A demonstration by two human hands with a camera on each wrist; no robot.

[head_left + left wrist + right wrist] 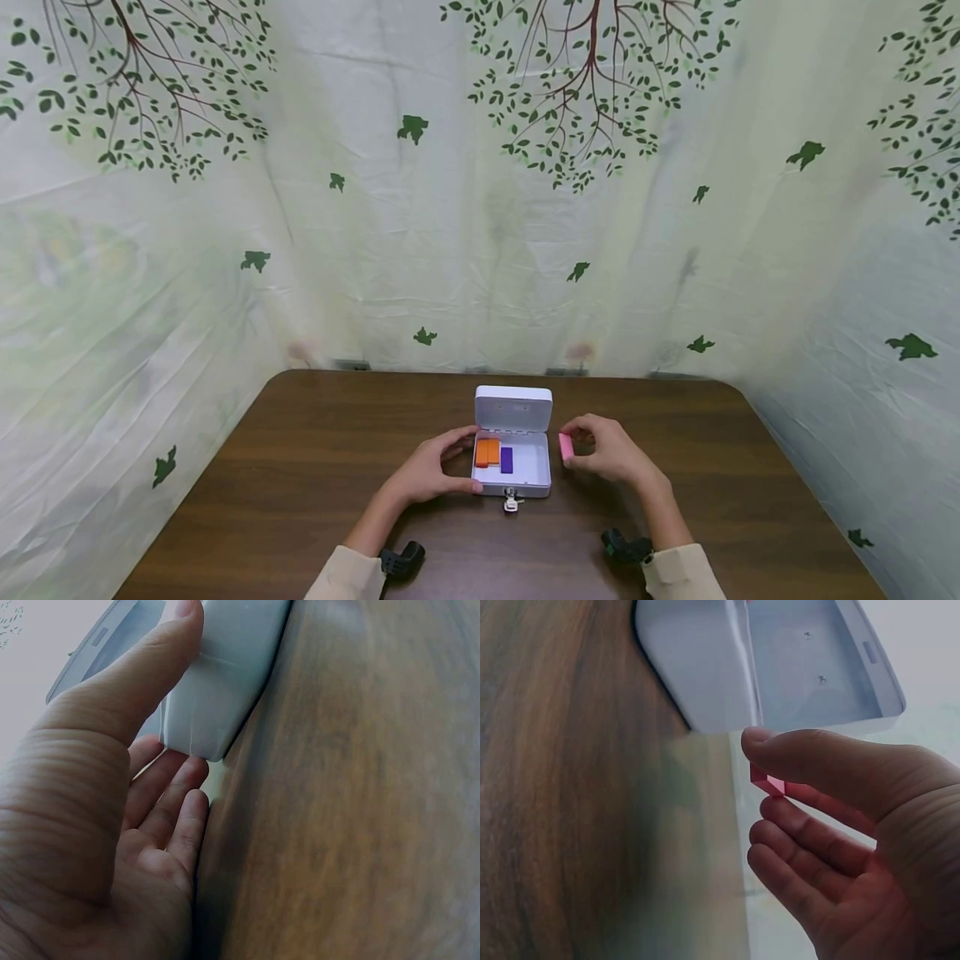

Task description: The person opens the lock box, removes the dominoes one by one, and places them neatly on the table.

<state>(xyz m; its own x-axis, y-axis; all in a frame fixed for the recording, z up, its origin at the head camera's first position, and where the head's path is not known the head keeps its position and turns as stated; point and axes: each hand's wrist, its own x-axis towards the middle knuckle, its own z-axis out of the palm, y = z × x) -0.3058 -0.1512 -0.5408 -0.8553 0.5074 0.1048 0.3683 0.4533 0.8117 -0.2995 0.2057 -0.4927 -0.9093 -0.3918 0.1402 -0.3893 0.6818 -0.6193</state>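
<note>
A small white cash box [532, 463] stands on the table with its lid [513, 410] raised. Orange blocks [487, 452] lie side by side at the left inside it, and a purple block [507, 460] lies just to their right. My left hand [429, 468] holds the box's left side, thumb at the front corner and fingers at the back; in the left wrist view the thumb [161, 664] lies against the box wall. Right of the box, my right hand [611, 450] pinches a pink block [566, 447] between thumb and fingers, apart from the box.
A lock with a key [512, 502] sticks out from the box's front. The brown wooden table [315, 467] has rounded far corners. Behind it and at both sides hangs a pale curtain [480, 250] printed with leaves. Dark wrist cameras [402, 560] sit on both wrists.
</note>
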